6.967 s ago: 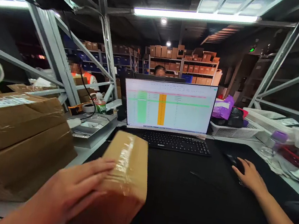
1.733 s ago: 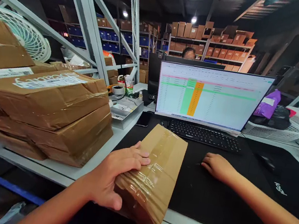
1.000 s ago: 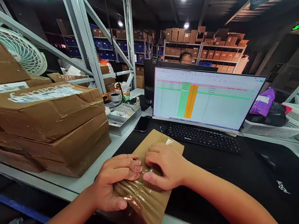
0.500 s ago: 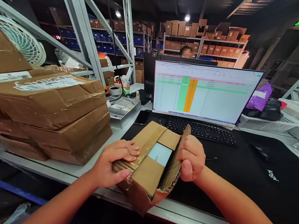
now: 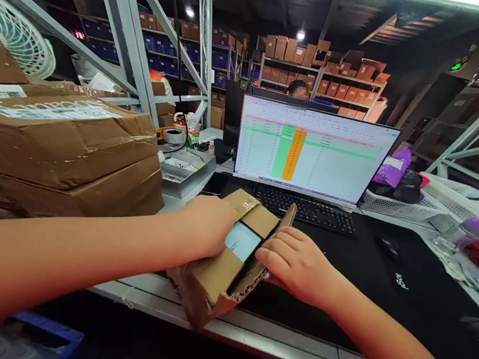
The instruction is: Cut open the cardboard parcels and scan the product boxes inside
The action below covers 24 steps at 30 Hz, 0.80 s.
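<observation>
A small taped cardboard box [image 5: 215, 273] lies at the near edge of the black desk mat [image 5: 339, 298], its top flaps open. A pale blue item [image 5: 242, 242] shows inside. My left hand [image 5: 207, 229] reaches over the box's left flap, its fingers at the opening. My right hand [image 5: 294, 264] presses the right flap outward, fingers on the flap's edge.
Large brown parcels [image 5: 53, 150] are stacked on the left. A monitor [image 5: 312, 151] showing a spreadsheet and a keyboard [image 5: 307, 208] stand behind the box, a phone [image 5: 215, 183] and a grey tray [image 5: 184, 168] to their left. White baskets [image 5: 399, 205] sit at right. A person sits behind the monitor.
The taped box was closed under both hands a second ago; its flaps are now open. My right hand has pushed the right flap down and my left hand has moved over the opening.
</observation>
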{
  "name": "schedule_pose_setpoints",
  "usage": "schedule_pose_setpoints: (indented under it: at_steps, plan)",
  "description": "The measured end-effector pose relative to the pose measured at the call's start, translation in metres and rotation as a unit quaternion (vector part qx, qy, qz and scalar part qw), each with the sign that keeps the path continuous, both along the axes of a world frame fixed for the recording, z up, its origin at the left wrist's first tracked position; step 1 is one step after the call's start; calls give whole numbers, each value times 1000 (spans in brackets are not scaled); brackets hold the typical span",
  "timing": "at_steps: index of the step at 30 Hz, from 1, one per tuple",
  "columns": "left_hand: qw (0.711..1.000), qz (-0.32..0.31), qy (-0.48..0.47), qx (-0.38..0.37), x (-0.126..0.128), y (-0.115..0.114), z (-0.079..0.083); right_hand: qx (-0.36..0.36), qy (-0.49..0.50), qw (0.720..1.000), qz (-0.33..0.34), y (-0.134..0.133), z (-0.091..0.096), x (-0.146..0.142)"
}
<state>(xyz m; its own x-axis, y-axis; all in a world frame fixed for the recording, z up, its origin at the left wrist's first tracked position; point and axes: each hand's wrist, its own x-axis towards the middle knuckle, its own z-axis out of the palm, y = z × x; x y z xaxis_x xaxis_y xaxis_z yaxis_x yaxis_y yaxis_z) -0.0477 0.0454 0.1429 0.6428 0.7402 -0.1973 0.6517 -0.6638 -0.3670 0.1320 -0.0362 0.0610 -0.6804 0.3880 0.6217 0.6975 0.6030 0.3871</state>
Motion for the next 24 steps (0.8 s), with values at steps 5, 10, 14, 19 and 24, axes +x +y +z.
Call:
schedule_pose_setpoints:
  at_steps: [5, 10, 14, 19, 24]
  plan:
    - [998, 23, -64, -11, -8, 21, -4, 111, 24, 993, 18, -14, -12, -11]
    - [992, 62, -83, -75, -12, 57, 4, 219, 43, 974, 43, -13, -38, -32]
    - [975, 75, -67, -200, -17, 94, 13, 257, 56, 963, 56, -7, -50, -36]
    - [950, 101, -81, -285, -20, 121, 16, 254, 83, 963, 32, 1, -56, -43]
    - [981, 14, -67, -179, -21, 103, -5, 149, 123, 980, 39, -12, -47, -33]
